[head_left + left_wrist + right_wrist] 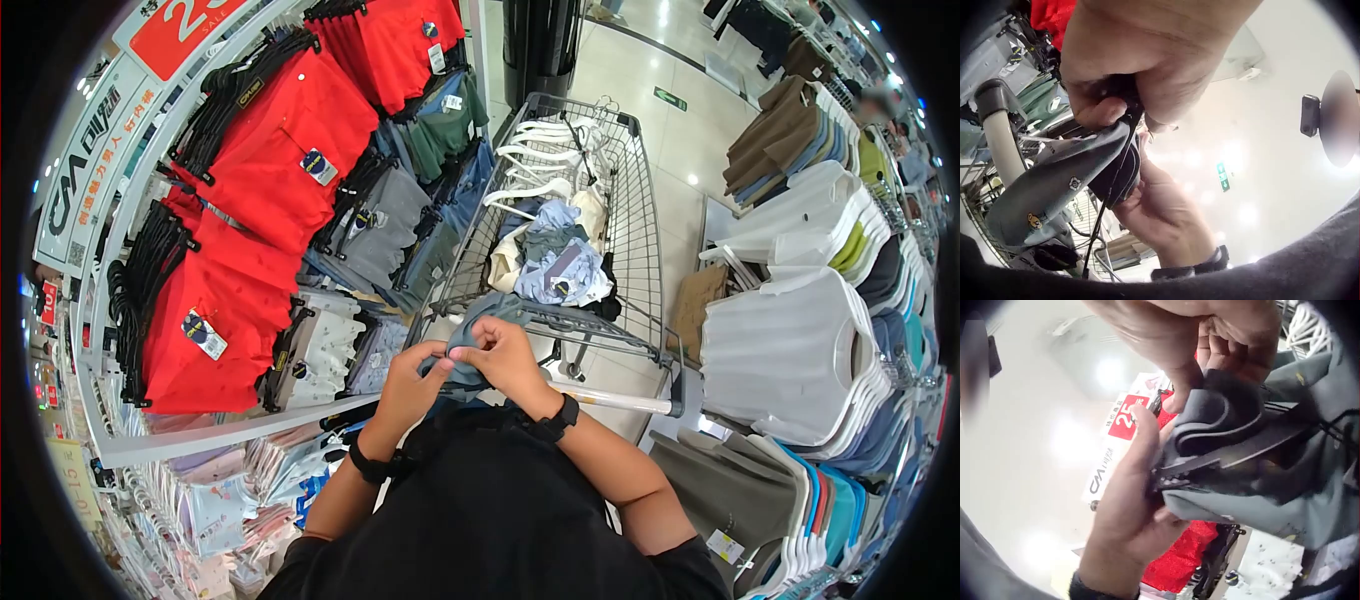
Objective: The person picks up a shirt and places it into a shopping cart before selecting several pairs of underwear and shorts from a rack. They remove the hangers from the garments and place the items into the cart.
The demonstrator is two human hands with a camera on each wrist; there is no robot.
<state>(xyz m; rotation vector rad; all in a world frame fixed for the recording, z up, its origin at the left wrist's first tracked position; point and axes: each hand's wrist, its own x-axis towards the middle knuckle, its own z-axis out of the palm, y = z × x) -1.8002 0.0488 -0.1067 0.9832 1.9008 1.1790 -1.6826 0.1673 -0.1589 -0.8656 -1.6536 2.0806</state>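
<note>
A grey-blue piece of clothing, probably underpants, is between my hands just above the cart's near end. Small figures are printed on its cloth in the left wrist view. My left hand grips one side, its fingers around a black hanger's clip end. From that clip a slim dark bar runs along the cloth. My right hand pinches the folded waistband between thumb and fingers, close to the left thumb. Part of the hanger is hidden by the cloth and fingers.
A wire shopping cart stands ahead, its white handle near my body. It carries white hangers and crumpled clothes. Racks of red underpants rise at left; white shirts hang at right. Tiled floor lies beyond.
</note>
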